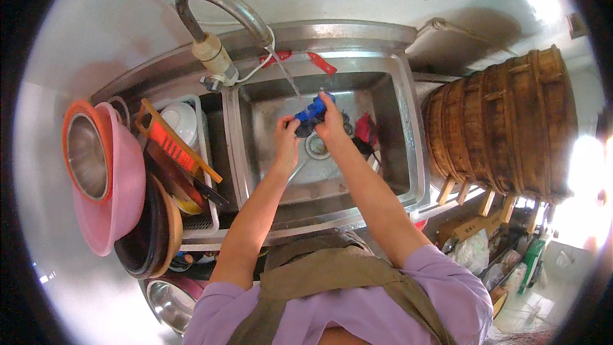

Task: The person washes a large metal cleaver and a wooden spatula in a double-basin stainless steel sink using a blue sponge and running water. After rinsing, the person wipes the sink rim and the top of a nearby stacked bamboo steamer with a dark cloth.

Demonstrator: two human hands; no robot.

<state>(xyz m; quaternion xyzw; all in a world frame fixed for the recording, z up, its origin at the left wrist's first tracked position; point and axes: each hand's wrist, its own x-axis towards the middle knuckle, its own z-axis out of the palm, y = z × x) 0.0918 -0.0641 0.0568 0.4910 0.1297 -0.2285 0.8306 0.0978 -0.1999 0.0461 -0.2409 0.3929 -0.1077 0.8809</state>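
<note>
Above the drain of the stainless steel sink [268, 167], both my hands hold a blue and dark item [311, 111], perhaps cloth or a scrubber; its exact kind is unclear. My left hand [287, 136] grips its lower left end, and my right hand [330, 117] its upper right end. Water runs from the curved metal faucet [225, 2] just beyond the item. To the right of my right hand, a crumpled red and black item [366, 129] lies in the basin. Two red objects rest on the back ledge, one of them a red packet-like piece [322, 63].
At left, a white dish rack [213, 201] holds bowls and an orange-framed item [175, 141]; beside it stand a pink basin [129, 172] and an orange-rimmed metal bowl [88, 155]. Stacked wooden steamers [498, 124] stand at right, with bags and cardboard below them.
</note>
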